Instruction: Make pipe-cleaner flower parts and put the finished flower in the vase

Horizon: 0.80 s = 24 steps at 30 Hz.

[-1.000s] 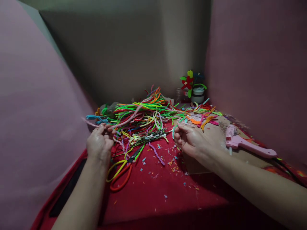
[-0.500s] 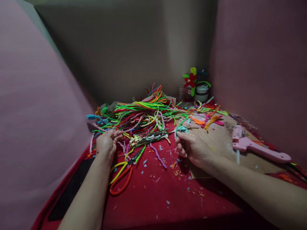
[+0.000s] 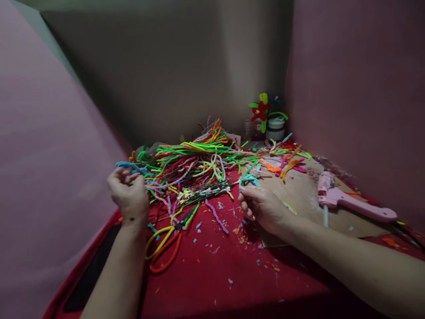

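Note:
A tangled heap of coloured pipe cleaners (image 3: pixel 195 159) lies on the red cloth (image 3: pixel 215 274). My left hand (image 3: pixel 128 195) hovers at the heap's left edge with its fingers curled, pinching a light blue pipe cleaner (image 3: pixel 128 165) that runs out of the pile. My right hand (image 3: pixel 262 206) rests closed at the heap's right side and pinches a small teal twisted pipe cleaner piece (image 3: pixel 249 178). Scissors with orange and yellow handles (image 3: pixel 166 248) lie between my hands, their blades under the heap.
A pink glue gun (image 3: pixel 348 204) lies on a cardboard sheet (image 3: pixel 305 195) at the right. A small pot with pipe cleaner flowers (image 3: pixel 270 117) stands in the back corner. Pink walls close both sides. Small coloured scraps dot the cloth.
My left hand has lifted from the heap and moved left, now curled on the light blue pipe cleaner. My right hand has stayed nearly still with the teal piece.

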Each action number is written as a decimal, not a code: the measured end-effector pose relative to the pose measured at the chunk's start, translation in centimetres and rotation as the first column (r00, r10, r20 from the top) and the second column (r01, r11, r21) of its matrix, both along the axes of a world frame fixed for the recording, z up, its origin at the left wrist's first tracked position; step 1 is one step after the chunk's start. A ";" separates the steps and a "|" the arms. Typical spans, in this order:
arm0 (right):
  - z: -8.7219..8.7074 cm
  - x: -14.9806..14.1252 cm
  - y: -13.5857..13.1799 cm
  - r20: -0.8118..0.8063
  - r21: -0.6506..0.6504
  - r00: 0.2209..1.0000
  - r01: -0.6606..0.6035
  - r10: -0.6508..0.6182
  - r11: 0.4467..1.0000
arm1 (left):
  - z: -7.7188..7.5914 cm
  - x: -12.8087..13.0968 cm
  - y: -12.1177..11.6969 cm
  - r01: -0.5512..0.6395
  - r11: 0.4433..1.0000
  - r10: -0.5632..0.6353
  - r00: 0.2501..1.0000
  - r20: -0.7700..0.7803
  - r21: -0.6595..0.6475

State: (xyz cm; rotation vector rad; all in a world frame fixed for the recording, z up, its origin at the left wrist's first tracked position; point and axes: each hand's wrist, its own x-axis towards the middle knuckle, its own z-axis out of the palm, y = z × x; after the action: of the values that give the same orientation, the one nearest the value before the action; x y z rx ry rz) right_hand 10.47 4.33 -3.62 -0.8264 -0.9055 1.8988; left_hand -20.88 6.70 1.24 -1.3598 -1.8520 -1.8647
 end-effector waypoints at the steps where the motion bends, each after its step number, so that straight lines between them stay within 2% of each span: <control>1: 0.0 0.0 0.0 0.008 0.012 1.000 -0.004 0.004 1.000 | 0.1 1.1 0.1 0.031 0.999 -0.032 0.999 -0.014 -0.040; 3: -0.1 0.0 0.0 0.023 0.033 1.000 -0.011 0.010 0.999 | 0.2 3.6 0.6 0.125 0.980 -0.133 0.990 -0.041 -0.156; 5: -0.2 -0.1 0.1 0.029 0.047 0.999 -0.017 0.015 0.999 | 0.1 6.0 1.5 0.214 0.919 -0.255 0.963 -0.086 -0.330; 9: -0.4 -0.2 0.2 0.000 0.130 1.000 0.004 -0.004 0.991 | -0.8 9.7 4.3 0.247 0.815 -0.378 0.912 -0.157 -0.525; 11: -0.6 -0.4 0.2 -0.016 0.174 1.000 0.028 -0.026 0.984 | -1.4 10.9 5.7 0.209 0.786 -0.390 0.898 -0.204 -0.582; 16: -0.5 -0.5 0.1 0.023 0.196 0.999 0.018 -0.023 0.980 | -2.4 12.3 8.0 0.046 0.762 -0.351 0.867 -0.353 -0.646; 20: -0.3 -0.5 -0.2 0.077 0.187 0.997 -0.011 -0.003 0.982 | -2.7 12.1 8.3 -0.028 0.729 -0.364 0.830 -0.422 -0.684; 24: 0.0 -0.7 -0.4 0.118 0.213 0.993 -0.043 0.018 0.976 | -2.1 11.5 8.0 -0.077 0.731 -0.335 0.825 -0.455 -0.678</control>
State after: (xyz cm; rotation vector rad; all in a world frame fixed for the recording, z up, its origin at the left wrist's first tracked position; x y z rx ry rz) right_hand 9.82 3.96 -3.66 -0.8007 -1.1789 1.7544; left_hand -9.37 14.73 -0.82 -2.0210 -2.1865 -0.6308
